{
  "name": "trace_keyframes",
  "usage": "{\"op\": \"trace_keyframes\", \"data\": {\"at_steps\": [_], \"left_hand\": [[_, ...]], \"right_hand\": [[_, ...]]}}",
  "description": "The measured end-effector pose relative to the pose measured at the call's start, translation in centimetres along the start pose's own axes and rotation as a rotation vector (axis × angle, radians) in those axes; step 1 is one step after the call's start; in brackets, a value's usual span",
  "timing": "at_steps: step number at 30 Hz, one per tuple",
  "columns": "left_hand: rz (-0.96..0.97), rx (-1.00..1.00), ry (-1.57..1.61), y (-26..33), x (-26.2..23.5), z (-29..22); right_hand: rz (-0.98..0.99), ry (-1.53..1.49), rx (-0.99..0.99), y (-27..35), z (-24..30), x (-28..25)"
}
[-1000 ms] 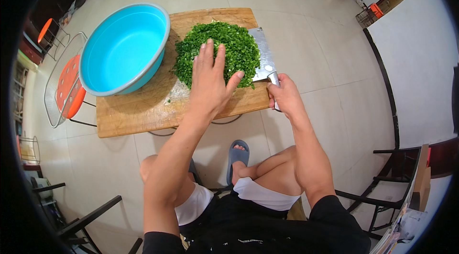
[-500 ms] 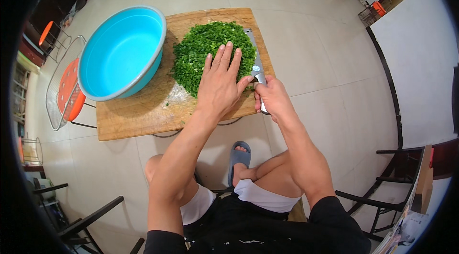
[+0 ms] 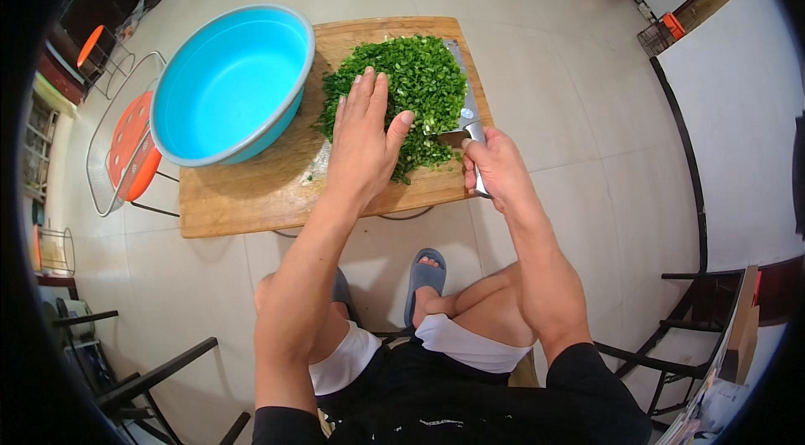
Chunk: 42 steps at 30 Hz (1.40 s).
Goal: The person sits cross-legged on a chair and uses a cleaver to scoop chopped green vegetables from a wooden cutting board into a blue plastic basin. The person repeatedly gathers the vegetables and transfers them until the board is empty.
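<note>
My right hand (image 3: 501, 163) is wrapped round the metal handle of a kitchen knife (image 3: 471, 112) at the right side of the wooden chopping board (image 3: 243, 209). Its wide blade lies low under the right part of a heap of chopped green onions (image 3: 423, 68), so most of the blade is hidden. My left hand (image 3: 362, 147) rests against the left side of the heap, fingers stretched out and thumb apart. Several loose bits lie along the near edge of the heap. On the board's left part stands a blue basin (image 3: 272, 137) with a grey rim, and nothing shows inside it.
Left of the board are an orange stool (image 3: 134, 131) and a wire mesh basket (image 3: 101, 181). Black chair frames stand at the lower left (image 3: 159, 374) and lower right (image 3: 671, 361). My slippered foot (image 3: 426, 282) is on the tiled floor below the board.
My left hand has slid left from the top of the heap to its side. The knife has moved slightly right in the picture, and more greens now lie over its blade.
</note>
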<state>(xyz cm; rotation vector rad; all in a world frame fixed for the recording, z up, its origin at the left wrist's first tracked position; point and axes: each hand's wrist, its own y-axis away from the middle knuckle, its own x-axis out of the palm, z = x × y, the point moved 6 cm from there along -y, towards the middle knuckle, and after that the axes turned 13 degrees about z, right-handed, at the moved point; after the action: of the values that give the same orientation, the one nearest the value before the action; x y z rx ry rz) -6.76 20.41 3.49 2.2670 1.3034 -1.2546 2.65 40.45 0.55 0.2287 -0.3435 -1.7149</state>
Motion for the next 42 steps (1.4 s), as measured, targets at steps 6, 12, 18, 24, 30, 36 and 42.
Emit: {"op": "trace_keyframes", "data": {"at_steps": [6,12,18,24,30,36,42], "left_hand": [[-0.001,-0.034,-0.012,1.7,-1.6,1.4],[0.025,-0.110,0.077,3.9,-3.0,2.3],[0.034,-0.133,0.071,5.5,-3.9,3.0],[0.001,-0.107,0.013,5.6,-3.6,3.7],[0.026,-0.173,0.056,5.9,-3.9,3.9],[0.001,-0.184,-0.014,6.5,-4.0,5.0],[-0.094,-0.101,-0.014,7.0,-4.6,4.3]], "right_hand": [[0.037,-0.019,-0.009,0.4,1.2,0.7],[0.092,-0.041,-0.017,0.4,1.9,1.8],[0.129,-0.046,-0.003,0.1,2.8,2.8],[0.173,-0.032,-0.048,0.1,5.3,4.3],[0.217,0.035,-0.047,-0.3,8.6,8.2],[0.315,0.117,-0.074,-2.0,11.9,13.3],[0.341,0.315,-0.132,-5.0,13.8,18.8]]}}
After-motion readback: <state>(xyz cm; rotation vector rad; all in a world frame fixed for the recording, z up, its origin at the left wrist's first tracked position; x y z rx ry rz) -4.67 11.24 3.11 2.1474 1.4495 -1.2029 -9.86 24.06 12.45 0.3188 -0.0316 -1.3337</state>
